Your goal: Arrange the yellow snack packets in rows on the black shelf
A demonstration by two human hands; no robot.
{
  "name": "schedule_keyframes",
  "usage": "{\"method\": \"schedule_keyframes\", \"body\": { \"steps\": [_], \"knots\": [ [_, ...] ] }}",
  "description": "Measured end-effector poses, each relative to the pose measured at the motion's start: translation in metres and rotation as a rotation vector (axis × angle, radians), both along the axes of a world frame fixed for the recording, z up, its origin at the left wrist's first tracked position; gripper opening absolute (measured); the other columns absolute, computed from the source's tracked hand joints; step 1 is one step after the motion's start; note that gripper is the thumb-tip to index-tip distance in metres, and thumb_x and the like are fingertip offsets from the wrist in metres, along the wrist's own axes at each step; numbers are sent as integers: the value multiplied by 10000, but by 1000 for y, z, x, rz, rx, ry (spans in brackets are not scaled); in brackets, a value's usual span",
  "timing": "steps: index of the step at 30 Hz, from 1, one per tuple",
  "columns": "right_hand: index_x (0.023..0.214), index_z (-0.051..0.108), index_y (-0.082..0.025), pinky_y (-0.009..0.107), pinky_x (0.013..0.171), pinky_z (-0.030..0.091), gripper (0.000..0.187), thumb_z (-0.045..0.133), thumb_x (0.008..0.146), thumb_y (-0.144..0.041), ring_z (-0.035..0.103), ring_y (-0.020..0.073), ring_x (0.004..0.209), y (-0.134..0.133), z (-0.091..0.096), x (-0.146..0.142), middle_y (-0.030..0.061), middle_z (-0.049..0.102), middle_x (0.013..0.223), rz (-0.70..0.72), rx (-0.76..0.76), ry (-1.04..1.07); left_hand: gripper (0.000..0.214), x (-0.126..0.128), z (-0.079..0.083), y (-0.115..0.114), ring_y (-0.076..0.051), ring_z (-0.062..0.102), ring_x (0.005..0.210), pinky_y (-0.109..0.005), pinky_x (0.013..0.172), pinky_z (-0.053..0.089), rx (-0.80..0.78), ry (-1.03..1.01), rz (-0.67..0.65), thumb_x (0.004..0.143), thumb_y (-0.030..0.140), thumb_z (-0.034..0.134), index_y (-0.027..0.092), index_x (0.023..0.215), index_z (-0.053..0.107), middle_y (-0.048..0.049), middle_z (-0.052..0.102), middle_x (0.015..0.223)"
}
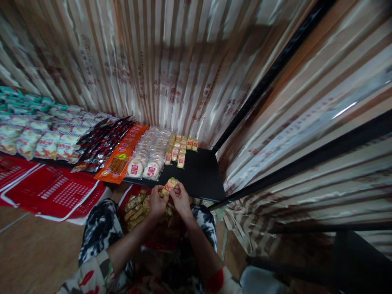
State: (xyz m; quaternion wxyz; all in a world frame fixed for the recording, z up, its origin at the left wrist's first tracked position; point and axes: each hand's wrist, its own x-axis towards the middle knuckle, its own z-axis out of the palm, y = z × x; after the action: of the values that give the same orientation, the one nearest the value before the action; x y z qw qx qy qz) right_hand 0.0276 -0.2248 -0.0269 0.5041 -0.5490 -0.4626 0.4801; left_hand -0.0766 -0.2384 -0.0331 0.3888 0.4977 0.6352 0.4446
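Both hands meet above the front edge of a black shelf (202, 175). Between them is a small yellow snack packet (170, 185) with a red and white label. My left hand (157, 201) pinches its left end, and my right hand (181, 199) grips its right end. Below the hands, between the knees, a red basket (124, 200) holds several yellow-wrapped packets (134, 210), partly covered by my forearms. On the shelf just beyond stand rows of similar small yellow packets (181, 158). To their left lie round white crackers (151, 168) in clear wrappers.
Further left on the shelf are an orange snack bag (118, 157), dark shiny packets (101, 143), white snack bags (47, 143) and green packets (27, 102). Red shopping baskets (67, 192) stand below at left. Black frame bars (275, 175) and striped curtains (183, 61) enclose the back and right.
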Motion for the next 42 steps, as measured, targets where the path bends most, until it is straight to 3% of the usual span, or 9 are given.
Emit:
{"method": "schedule_keyframes", "body": {
  "steps": [4, 7, 11, 15, 19, 21, 26, 34, 42],
  "knots": [
    [1082, 517, -199, 249, 684, 518, 394, 574, 701, -281, 618, 132, 740, 21, 1, 7, 28, 624, 893, -59, 31, -86, 238, 3, 13, 9, -146, 585, 801, -268, 703, 510, 45, 13, -42, 749, 140, 482, 147, 983, 529, -90, 528, 1036],
    [1121, 503, -193, 249, 689, 518, 439, 573, 694, -268, 601, 127, 748, 40, 6, 12, 28, 598, 904, -113, 94, -126, 297, 8, 22, 23, -167, 568, 913, -298, 793, 501, 122, 95, -40, 749, 82, 444, 150, 1021, 545, -98, 516, 1085],
    [1129, 488, -185, 266, 679, 522, 445, 562, 695, -250, 588, 143, 785, 66, 17, 16, 33, 583, 895, -177, 182, -198, 399, 19, 23, 43, -168, 563, 938, -367, 885, 469, 214, 157, -37, 736, 50, 437, 151, 1116, 507, -98, 515, 1116],
    [1087, 500, -174, 278, 658, 522, 387, 544, 707, -229, 594, 152, 757, 89, 26, 17, 43, 596, 869, -191, 237, -298, 508, 29, 24, 61, -145, 585, 891, -353, 882, 480, 258, 116, -87, 715, 6, 410, 134, 1205, 451, -118, 493, 1175],
    [1052, 498, -177, 283, 651, 520, 338, 536, 719, -217, 609, 160, 755, 104, 26, 17, 59, 621, 902, -196, 249, -376, 512, 32, 25, 76, -197, 512, 1105, -367, 953, 441, 245, 194, -83, 701, -6, 421, 174, 1171, 511, -112, 401, 1314],
    [1034, 494, -181, 287, 663, 517, 312, 533, 726, -209, 612, 163, 764, 109, 23, 18, 63, 629, 917, -195, 248, -414, 478, 32, 22, 84, -211, 501, 1130, -379, 964, 433, 221, 216, -83, 703, 2, 433, 171, 1138, 537, -116, 387, 1334],
    [969, 513, -190, 316, 733, 487, 225, 525, 744, -197, 582, 184, 829, 115, 14, 21, 65, 631, 914, -202, 298, -590, 403, 34, 9, 98, -164, 604, 911, -386, 906, 475, 185, 186, -75, 695, -3, 428, 121, 1061, 543, -137, 502, 1207],
    [950, 597, -191, 348, 884, 401, 195, 441, 843, -238, 461, 203, 1025, 115, 8, 23, 81, 588, 1086, -227, 501, -831, 394, 40, -6, 106, -200, 548, 1040, -401, 963, 430, 243, 302, -36, 718, 29, 408, 99, 1075, 560, -147, 546, 1133],
    [1076, 600, -202, 388, 922, 382, 293, 403, 869, -269, 408, 220, 1125, 116, -13, 42, 101, 476, 1252, -280, 505, -828, 412, 41, -6, 112, -225, 501, 1099, -410, 962, 424, 294, 399, -72, 753, 81, 407, 103, 1142, 540, -143, 522, 1131]
  ]
}}
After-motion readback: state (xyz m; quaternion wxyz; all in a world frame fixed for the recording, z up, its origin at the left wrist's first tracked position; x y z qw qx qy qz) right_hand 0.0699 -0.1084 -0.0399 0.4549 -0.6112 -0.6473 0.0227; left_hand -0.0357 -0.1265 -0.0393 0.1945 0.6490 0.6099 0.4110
